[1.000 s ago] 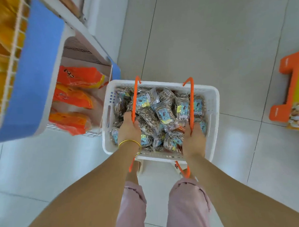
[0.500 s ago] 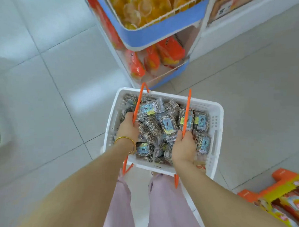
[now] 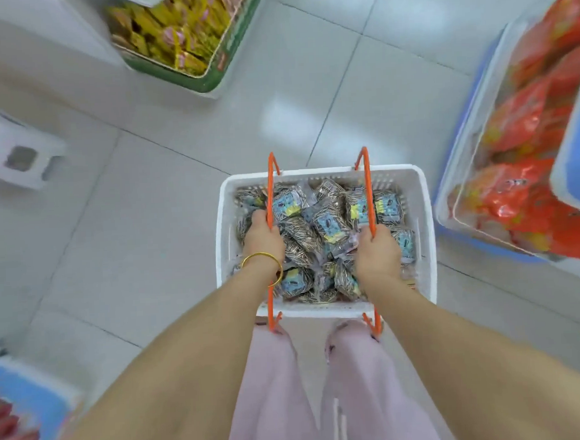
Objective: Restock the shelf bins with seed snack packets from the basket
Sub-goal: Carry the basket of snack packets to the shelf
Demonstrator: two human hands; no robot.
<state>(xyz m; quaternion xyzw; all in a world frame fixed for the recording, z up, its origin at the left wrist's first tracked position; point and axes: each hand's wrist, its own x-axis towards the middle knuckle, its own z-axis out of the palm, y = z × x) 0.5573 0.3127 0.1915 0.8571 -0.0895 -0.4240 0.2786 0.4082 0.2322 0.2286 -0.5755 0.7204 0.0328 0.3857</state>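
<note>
Barely begun, we judge: left hand (image 3: 262, 236) & right hand (image 3: 378, 252), fingers clamped on handles (image 3: 367, 183), carry basket (image 3: 425, 234) full of pkts (image 3: 327, 223); none in bins (image 3: 468, 145) yet.

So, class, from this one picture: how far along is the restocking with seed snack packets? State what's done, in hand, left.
Done: nothing visible; the basket is piled with seed packets. In hand: the left hand and right hand grip the orange handles, carrying it over the floor. Left: all the shelving; the green bin and blue-edged bin hold other snacks.
</note>
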